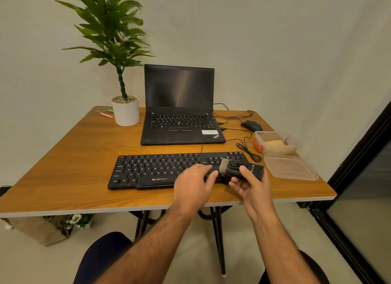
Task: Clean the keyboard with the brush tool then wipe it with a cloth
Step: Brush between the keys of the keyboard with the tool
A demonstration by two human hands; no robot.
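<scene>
Keyboard (169, 169) lies crosswise at centre frame, brush tool (239, 169) over its right end.
My right hand (251, 186) grips the brush body, bristles pointing left (along the keys); left hand (194, 184) rests flat, fingers relaxed, beside them.

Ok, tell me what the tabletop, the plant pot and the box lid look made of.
Tabletop: wood-look laminate probably, with printed-looking grain, a light sheen and a pale edge band.
Plant pot: smooth white ceramic or plastic; cannot tell which.
Box lid: translucent plastic, the table colour showing through it.

Matt black plastic keyboard (160, 169) w/ wood-grain smooth table (74, 156), clear plastic lid (291, 167).
</scene>
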